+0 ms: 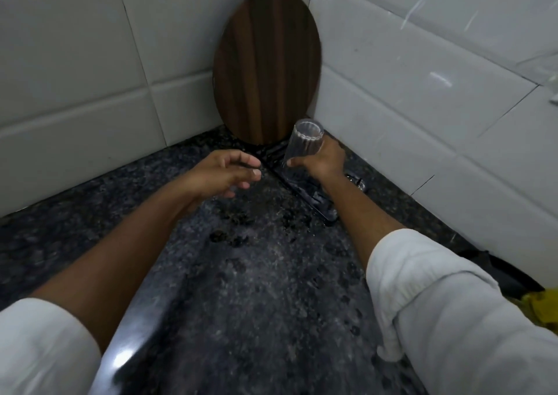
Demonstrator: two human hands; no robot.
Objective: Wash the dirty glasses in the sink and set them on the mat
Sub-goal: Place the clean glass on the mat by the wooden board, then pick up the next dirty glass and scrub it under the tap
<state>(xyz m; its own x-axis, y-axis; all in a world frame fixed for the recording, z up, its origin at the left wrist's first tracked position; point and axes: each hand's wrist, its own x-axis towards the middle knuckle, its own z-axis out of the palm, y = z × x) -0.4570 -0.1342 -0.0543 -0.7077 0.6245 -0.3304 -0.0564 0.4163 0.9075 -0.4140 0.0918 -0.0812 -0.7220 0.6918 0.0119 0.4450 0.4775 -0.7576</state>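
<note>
Head view, 1 frame. At centre right I see my right hand (321, 160) closed around the lower part of a clear ribbed glass (305, 144), which tilts toward the upper left with one end showing as a ring at the top. The glass sits over a dark mat (305, 192) lying on the speckled bench (256, 274); whether it touches the mat I cannot tell. At centre, my left hand (229, 172) hovers with its grip loosely open, holding nothing. A wooden board (267, 71) leans in the tiled corner behind. I judge the glass light, rigid, breakable and probably wet, so slippery; the ribs should aid purchase. The side wall at mid-height looks the safest hold, set down gently.
</note>
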